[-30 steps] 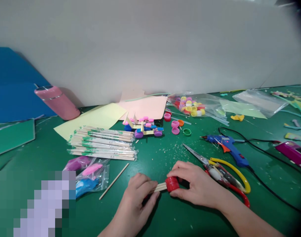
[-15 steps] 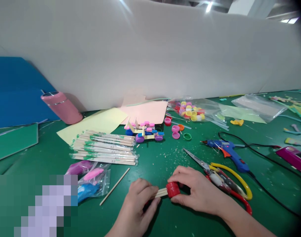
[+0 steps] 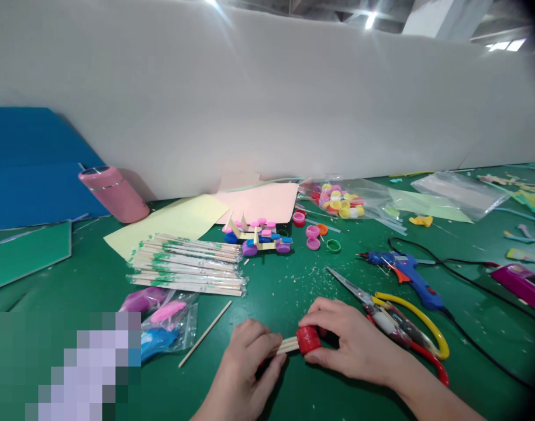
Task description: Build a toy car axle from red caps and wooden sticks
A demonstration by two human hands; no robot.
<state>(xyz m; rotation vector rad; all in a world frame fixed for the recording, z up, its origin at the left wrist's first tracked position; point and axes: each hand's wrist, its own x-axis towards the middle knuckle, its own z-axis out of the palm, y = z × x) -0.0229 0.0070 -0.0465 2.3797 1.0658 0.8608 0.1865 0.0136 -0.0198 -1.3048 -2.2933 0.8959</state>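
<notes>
My left hand (image 3: pixel 256 359) is closed around a few short wooden sticks (image 3: pixel 288 345) laid side by side. A bit of red shows under its fingers, mostly hidden. At the sticks' right end sits a shiny red round piece (image 3: pixel 309 339), like stacked plastic bottle caps. My right hand (image 3: pixel 340 330) pinches this red piece between thumb and fingers. Left of my hands a single loose wooden stick (image 3: pixel 204 334) lies on the green table (image 3: pixel 289 292). Scissors (image 3: pixel 359 289) with red and yellow handles lie just beyond my right wrist.
Wrapped chopsticks (image 3: pixel 186 266) lie at left, near bagged clay (image 3: pixel 166 316). Small toy cars (image 3: pixel 265 242) stand behind. Loose caps (image 3: pixel 313 234) and a bag of caps (image 3: pixel 337 202) are further back. A blue glue gun (image 3: pixel 407 275) with its cord lies right; a pink bottle (image 3: pixel 116 196) leans at left.
The whole view has shifted slightly, with things a little lower in the picture. My hands keep the same hold on the sticks and the red piece.
</notes>
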